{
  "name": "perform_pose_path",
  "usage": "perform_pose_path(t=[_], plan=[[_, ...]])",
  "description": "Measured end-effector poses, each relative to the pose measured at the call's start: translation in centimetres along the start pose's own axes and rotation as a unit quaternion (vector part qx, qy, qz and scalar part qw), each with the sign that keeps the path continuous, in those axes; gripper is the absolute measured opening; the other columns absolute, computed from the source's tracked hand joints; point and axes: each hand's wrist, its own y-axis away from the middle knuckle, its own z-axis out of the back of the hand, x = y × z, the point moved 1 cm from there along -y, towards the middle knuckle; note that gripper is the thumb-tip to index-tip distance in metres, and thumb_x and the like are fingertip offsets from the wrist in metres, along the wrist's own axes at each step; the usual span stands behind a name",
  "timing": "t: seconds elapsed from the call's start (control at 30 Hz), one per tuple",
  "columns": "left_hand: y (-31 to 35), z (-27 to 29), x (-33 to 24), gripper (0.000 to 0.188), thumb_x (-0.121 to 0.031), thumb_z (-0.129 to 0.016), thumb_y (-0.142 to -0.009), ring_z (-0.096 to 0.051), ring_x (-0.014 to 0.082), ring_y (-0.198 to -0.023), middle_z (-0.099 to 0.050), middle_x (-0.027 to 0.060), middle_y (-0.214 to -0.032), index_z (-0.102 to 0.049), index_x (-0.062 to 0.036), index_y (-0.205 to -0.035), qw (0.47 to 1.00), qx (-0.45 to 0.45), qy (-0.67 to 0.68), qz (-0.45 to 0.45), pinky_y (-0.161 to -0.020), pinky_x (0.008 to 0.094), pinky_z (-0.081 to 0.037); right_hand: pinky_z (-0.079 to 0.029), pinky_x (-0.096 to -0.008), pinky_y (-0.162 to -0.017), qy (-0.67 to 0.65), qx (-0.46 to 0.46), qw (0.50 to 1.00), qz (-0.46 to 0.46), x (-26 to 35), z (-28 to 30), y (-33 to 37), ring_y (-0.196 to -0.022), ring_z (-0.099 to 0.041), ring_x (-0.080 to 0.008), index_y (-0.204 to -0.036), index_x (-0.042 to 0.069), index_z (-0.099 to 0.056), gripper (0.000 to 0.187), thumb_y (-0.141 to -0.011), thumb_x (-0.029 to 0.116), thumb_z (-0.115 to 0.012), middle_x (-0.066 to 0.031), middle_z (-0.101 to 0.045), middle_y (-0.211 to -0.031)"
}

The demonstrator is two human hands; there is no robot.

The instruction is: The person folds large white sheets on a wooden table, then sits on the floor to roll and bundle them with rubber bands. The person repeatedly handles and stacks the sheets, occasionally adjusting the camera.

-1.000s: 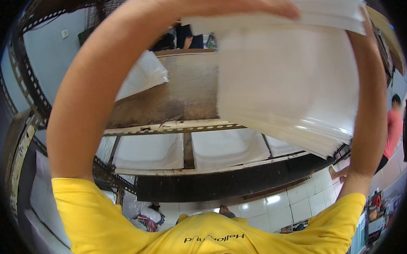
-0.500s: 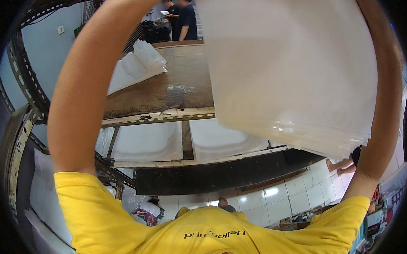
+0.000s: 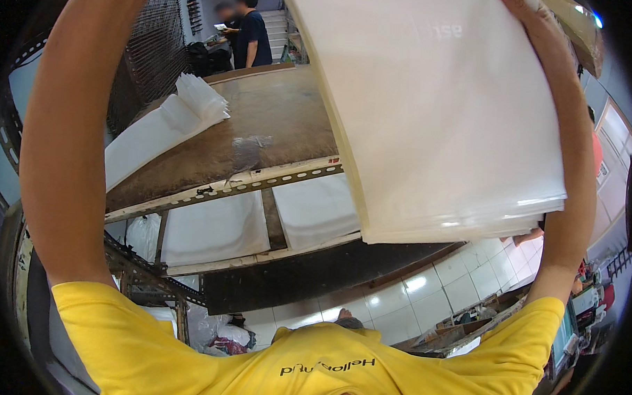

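Observation:
A thick stack of milky, see-through plastic sheets (image 3: pixel 444 118) hangs in front of me, raised above the shelf. My right hand (image 3: pixel 523 8) shows only in part at the top edge, closed on the stack's upper right side. The right forearm runs down along that side. My left arm reaches up past the top of the picture, so the left hand is hidden. On the brown shelf top (image 3: pixel 284 116), left of the raised stack, lies a fanned pile of similar sheets (image 3: pixel 169 119).
Below, a lower shelf of the slotted metal rack (image 3: pixel 226 191) holds flat white stacks (image 3: pixel 214 229). A black panel (image 3: pixel 313 281) runs beneath it. Two people (image 3: pixel 253 38) stand beyond the shelf. Plastic bundles (image 3: pixel 231 334) lie on the floor at left; boxes (image 3: pixel 464 328) stand at right.
The raised stack has turned, its left edge now showing as a thick yellowish side. Part of my right hand has come into view. The shelf and fanned pile sit further left in the picture.

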Motion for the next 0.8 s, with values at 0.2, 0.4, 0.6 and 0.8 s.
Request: perform_pose_path(t=[0.2,0.4,0.6,0.8], plan=[[-3.3,-4.4,-5.2,0.027,-0.017,-0.059,-0.091,-0.068,0.0242,-0.09,-0.072,0.0158,-0.098,-0.071,0.0015,-0.108,0.98,0.124,-0.138,-0.07,-0.085,0.0381,-0.053,-0.052,-0.0254,-0.076,-0.021,0.147,0.978,-0.147,-10.5,3.6,1.7,-0.086,-0.064,-0.0114,-0.118,0.002,-0.065,0.053,-0.096,0.05,-0.062,-0.0041,-0.068,-0.096],[-7.4,-7.5,-7.3,0.023,-0.015,-0.063,-0.086,-0.071,0.028,-0.09,-0.073,0.0191,-0.097,-0.075,-0.0013,-0.1,0.932,0.242,-0.258,-0.082,-0.085,0.0404,-0.055,-0.052,-0.0249,-0.068,0.107,0.258,0.929,-0.244,-10.9,10.0,9.2,-0.081,-0.066,-0.0135,-0.128,0.001,-0.058,0.058,-0.1,0.052,-0.056,-0.0125,-0.067,-0.104],[-9.8,-13.8,-10.6,0.021,-0.018,-0.068,-0.082,-0.073,0.0298,-0.093,-0.074,0.0188,-0.099,-0.078,-0.0077,-0.098,0.956,0.239,-0.159,-0.064,-0.084,0.0411,-0.056,-0.057,-0.0294,-0.068,-0.189,0.046,0.953,-0.233,-4.8,9.4,16.3,-0.089,-0.072,-0.023,-0.152,0.004,-0.028,0.081,-0.1,0.065,-0.042,-0.0189,-0.068,-0.111],[-5.8,-18.8,-15.3,0.034,-0.036,-0.078,-0.078,-0.069,0.0223,-0.11,-0.074,0.0057,-0.113,-0.078,-0.018,-0.107,0.97,0.214,-0.07,-0.092,-0.086,0.034,-0.054,-0.062,-0.0306,-0.066,-0.306,0.169,0.859,-0.374,-8.0,12.9,16.5,-0.088,-0.074,-0.0253,-0.151,0.006,-0.037,0.087,-0.098,0.074,-0.025,-0.0175,-0.07,-0.116]])
